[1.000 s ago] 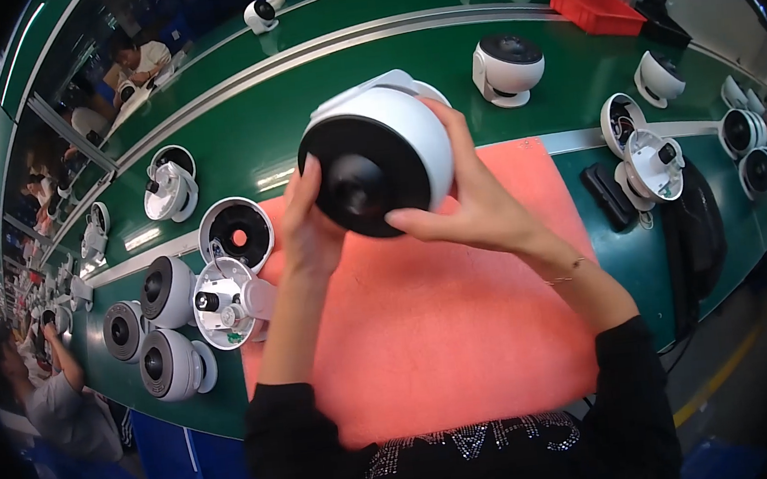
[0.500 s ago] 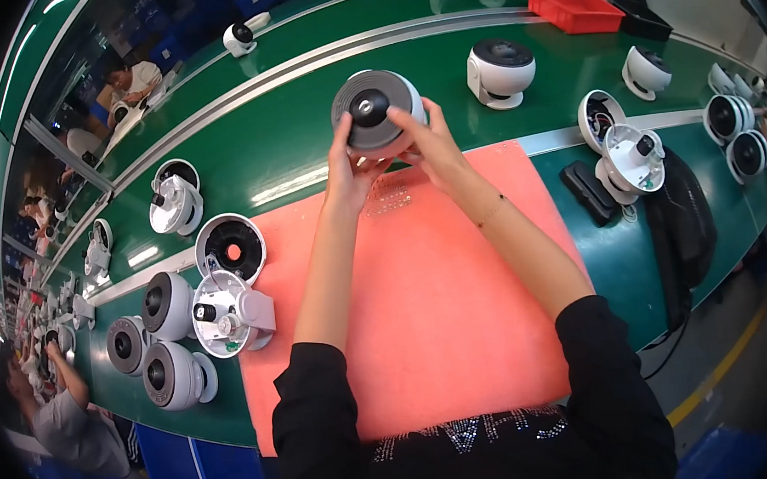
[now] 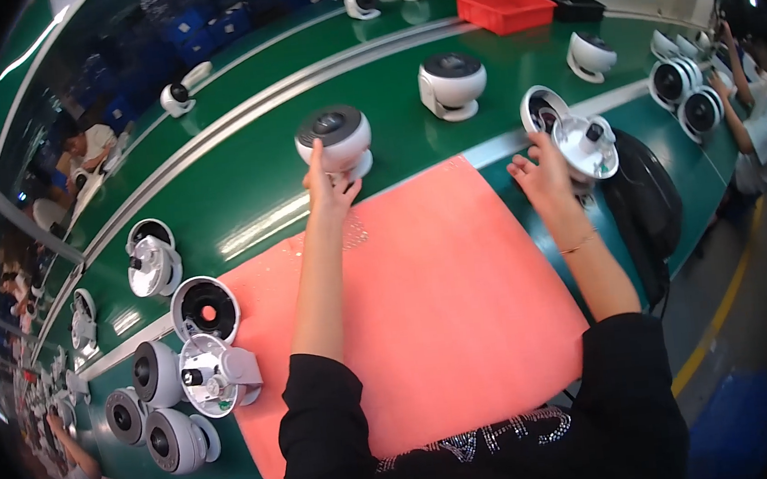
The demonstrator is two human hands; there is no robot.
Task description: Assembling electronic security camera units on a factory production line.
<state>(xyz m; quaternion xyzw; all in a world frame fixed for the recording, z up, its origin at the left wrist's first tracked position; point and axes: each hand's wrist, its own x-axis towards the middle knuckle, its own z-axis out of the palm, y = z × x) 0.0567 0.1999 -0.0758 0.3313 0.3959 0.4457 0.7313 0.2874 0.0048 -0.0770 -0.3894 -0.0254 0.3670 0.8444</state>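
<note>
1. The round white device (image 3: 348,143) stands on the green tabletop (image 3: 402,145), just past the far edge of the pink mat (image 3: 445,307).
2. The left hand (image 3: 330,192) is loosely open in front of it, one finger up along the white side, the thumb out. I can't tell if that finger presses or just passes in front.
3. This device is likely hard and stiff, like a plastic ball — it shouldn't squash. Its smooth side looks slippery, and it may feel a bit heavy.
4. The best hold is likely two palms around the white sides. Fingers should stay off the dark top, which may scratch.
5. The right hand (image 3: 544,176) is open, fingers spread, holding nothing that I can see. It is at the opened device (image 3: 589,153); I can't tell if a fingertip touches the round shell (image 3: 545,110).
6. The opened device shows its insides, so it looks easy to break — a small black tube (image 3: 594,132) pokes out. Gripping the smooth outside seems safest.
</note>
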